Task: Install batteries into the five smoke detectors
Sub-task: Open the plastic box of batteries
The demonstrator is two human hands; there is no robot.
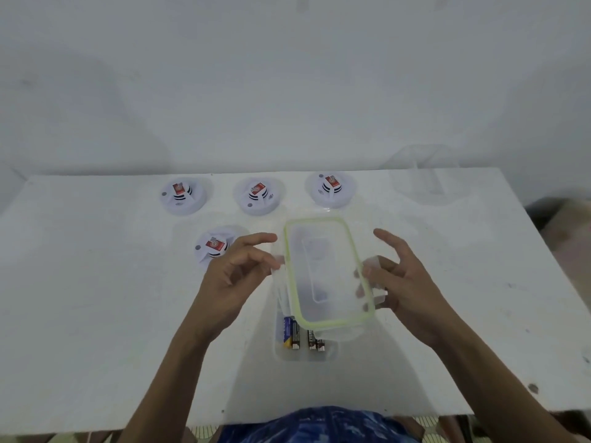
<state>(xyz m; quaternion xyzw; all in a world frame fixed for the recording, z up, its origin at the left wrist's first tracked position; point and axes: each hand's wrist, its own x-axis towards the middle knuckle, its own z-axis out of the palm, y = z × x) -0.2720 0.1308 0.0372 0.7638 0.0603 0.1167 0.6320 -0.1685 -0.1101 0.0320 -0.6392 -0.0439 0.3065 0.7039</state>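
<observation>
A clear plastic lid (326,273) with a green seal hangs tilted over a clear container (305,354) that holds several batteries (292,335). My right hand (406,282) grips the lid's right clip. My left hand (233,276) pinches the lid's left clip with thumb and fingertips. Three white smoke detectors stand in a back row: left (182,195), middle (258,196), right (331,189). A fourth detector (212,246) sits nearer, partly hidden behind my left hand. Each detector shows a red label on top.
The white table (96,314) ends at a white wall behind the detectors. A faint clear plastic object (425,177) stands at the back right corner. My blue patterned clothing (319,425) shows at the table's front edge.
</observation>
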